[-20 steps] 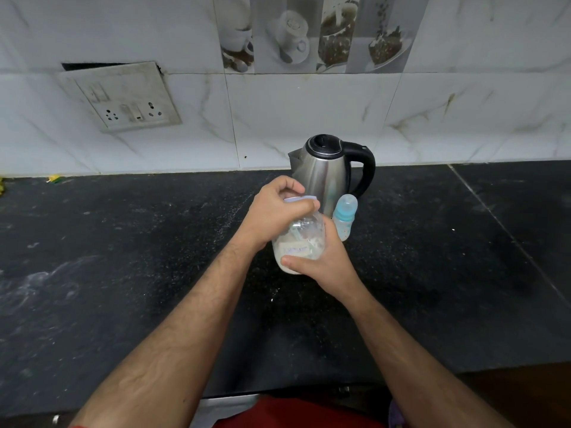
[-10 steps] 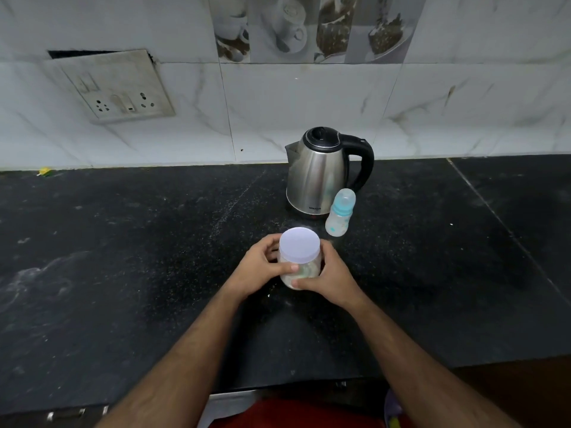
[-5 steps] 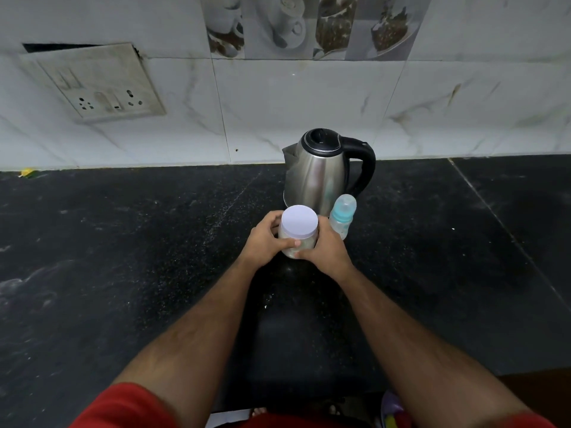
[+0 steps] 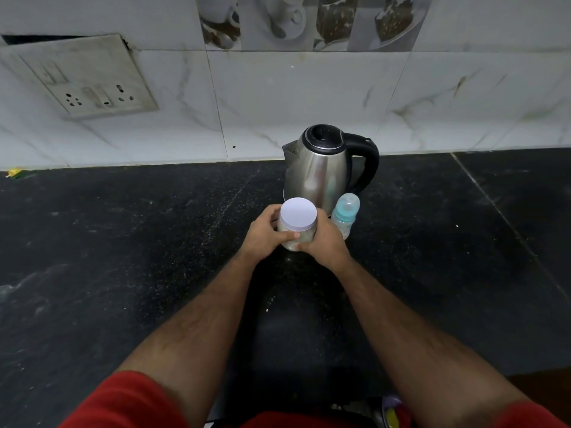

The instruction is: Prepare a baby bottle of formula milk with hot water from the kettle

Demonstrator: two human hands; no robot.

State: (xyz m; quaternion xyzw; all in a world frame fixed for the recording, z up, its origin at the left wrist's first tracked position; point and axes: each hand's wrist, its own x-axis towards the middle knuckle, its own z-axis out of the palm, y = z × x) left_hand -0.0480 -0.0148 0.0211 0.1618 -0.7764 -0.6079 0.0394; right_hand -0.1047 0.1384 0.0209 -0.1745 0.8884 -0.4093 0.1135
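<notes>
Both the left hand [image 4: 262, 234] and right hand [image 4: 324, 242] clasp the lidded jar [image 4: 297, 225], kettle [image 4: 321, 174] at twelve o'clock, baby bottle [image 4: 345, 215] at two, bare countertop [image 4: 123, 242] at nine.

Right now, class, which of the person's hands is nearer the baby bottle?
Right. The right hand sits beside the baby bottle; the left hand grips the jar's far side.
</notes>
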